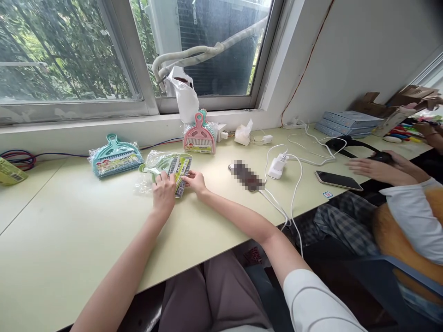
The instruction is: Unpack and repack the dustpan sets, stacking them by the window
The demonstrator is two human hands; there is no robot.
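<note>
A green dustpan and brush set (159,162) lies on the table in front of me in a clear plastic bag, with a green and yellow label along its right side. Pressing on its lower edge is my left hand (164,191), fingers bent over the bag. At the label's right edge, my right hand (195,182) pinches the package between thumb and fingers. To the left rests a teal dustpan and brush set (116,157), apparently stacked. Behind, against the wall under the window, stands a pink dustpan and brush set (200,133) with teal ones behind it.
A phone (247,176) with a cable and a white charger (277,166) lie to my right. Farther right are a black phone (338,180), blue boxes (349,120) and another person's hand (368,169). A tissue pack (243,133) sits by the wall; coiled wires (20,159) lie far left.
</note>
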